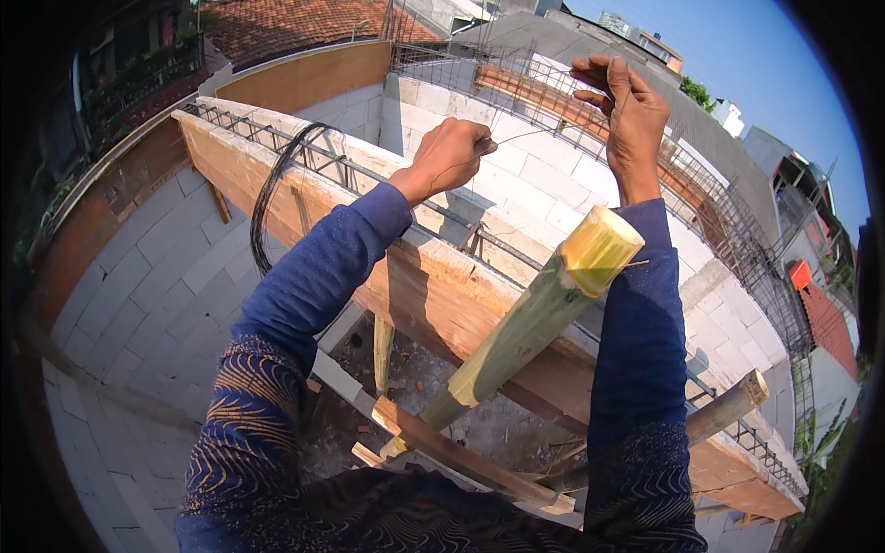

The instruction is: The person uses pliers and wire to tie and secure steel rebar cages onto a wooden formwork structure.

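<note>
In my left hand (451,155) a thin binding wire (522,135) is pinched between thumb and fingers, above the formwork. The wire stretches away toward my right hand (632,114), which is raised higher with its fingers bent. Whether those fingers grip the wire is too fine to see. A coil of black wire (266,193) hangs over the plank formwork (429,276), left of my left forearm. Steel rebar (508,242) with stirrups runs inside the formwork's channel. A green bamboo pole (518,332) rises at a slant below my hands, its cut top close to my right sleeve.
Light block walls (187,256) stand on the left and beyond the formwork. Rebar cages (733,207) line the far wall top. Another bamboo pole (726,408) projects at right. A timber piece (463,453) lies below me, above a floor (429,366) far down.
</note>
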The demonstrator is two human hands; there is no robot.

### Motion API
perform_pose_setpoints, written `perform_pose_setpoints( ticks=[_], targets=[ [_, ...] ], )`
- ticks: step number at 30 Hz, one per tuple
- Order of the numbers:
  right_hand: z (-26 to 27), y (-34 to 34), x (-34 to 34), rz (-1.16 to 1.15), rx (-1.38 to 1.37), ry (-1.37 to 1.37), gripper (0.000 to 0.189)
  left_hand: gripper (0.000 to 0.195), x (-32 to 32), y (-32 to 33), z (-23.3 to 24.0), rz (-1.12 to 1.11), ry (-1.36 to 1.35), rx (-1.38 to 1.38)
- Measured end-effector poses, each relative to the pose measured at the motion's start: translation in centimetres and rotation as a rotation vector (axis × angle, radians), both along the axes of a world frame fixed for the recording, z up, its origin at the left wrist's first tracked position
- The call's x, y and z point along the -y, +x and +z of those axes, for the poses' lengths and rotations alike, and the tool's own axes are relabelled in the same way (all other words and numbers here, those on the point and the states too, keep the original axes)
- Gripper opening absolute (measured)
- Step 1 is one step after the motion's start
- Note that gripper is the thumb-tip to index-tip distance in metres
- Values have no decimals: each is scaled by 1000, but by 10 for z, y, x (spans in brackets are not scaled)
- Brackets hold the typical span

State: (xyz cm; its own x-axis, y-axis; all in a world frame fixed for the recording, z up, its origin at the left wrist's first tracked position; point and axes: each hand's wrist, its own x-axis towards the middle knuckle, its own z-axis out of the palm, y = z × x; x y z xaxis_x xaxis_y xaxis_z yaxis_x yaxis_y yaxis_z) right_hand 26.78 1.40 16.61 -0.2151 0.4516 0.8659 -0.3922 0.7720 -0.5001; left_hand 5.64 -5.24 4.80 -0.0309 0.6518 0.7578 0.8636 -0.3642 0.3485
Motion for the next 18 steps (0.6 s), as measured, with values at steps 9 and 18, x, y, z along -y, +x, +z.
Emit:
perform_pose_setpoints(
  ticks=[9, 18],
  targets=[
    [-2, 4, 1, -9, 16, 6, 36, 21, 2, 4, -2, -2, -11, -46],
    [-9, 6, -1, 9, 103, -13, 37, 16, 10, 12, -3, -18, -328, -35]
  ],
)
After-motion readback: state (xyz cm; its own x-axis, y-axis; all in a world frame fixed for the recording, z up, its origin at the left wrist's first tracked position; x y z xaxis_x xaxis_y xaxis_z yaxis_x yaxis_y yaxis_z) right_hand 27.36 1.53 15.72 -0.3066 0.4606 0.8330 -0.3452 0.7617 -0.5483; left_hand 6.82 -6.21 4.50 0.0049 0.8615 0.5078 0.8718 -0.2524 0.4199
